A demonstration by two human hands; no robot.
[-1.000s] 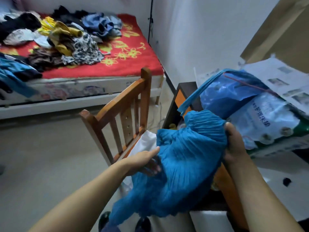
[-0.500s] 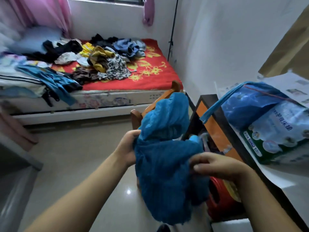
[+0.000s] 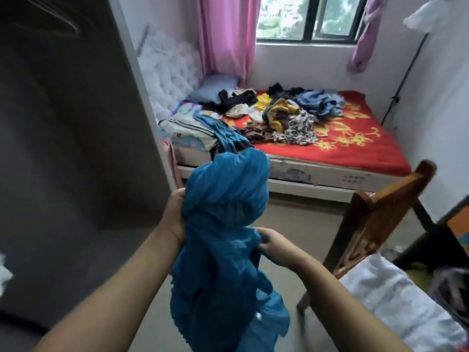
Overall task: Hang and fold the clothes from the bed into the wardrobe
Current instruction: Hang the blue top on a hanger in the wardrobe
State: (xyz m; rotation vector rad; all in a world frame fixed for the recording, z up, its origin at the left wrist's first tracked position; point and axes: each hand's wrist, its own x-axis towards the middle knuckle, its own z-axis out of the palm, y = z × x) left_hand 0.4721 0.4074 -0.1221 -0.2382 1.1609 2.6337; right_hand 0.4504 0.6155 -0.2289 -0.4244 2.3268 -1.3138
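Head view, one frame. Item held: blue crinkled garment (image 3: 223, 240), bunched, raised in front of the person at mid-frame, its upper part rolled into a rounded bulge, its lower part hanging loose toward the floor (image 3: 284, 219). Hands: left hand (image 3: 175, 214) grasps the garment's left edge just below the bulge, fingers hidden in the fabric; right hand (image 3: 271, 243) pinches a fold on the garment's right side, lower than the left hand. Wardrobe (image 3: 71, 138): dark grey panel filling the left of the frame, just left of the left forearm. Bed (image 3: 330, 158): beyond the garment, against the far wall under the window (image 3: 309, 17), covered with a red sheet patterned with yellow flowers. Clothes pile (image 3: 279, 115): mixed black, yellow, blue and patterned pieces heaped on the middle of the bed; a further blue piece (image 3: 220, 133) drapes over the bed's near left edge, beside striped bedding. Pillow (image 3: 215, 88): pale blue, at the head of the bed near a white tufted headboard. Pink curtain (image 3: 225, 36): hanging left of the window. Wooden chair (image 3: 380, 212): at right, near the right forearm, with white cloth (image 3: 396, 301) lying on its seat.
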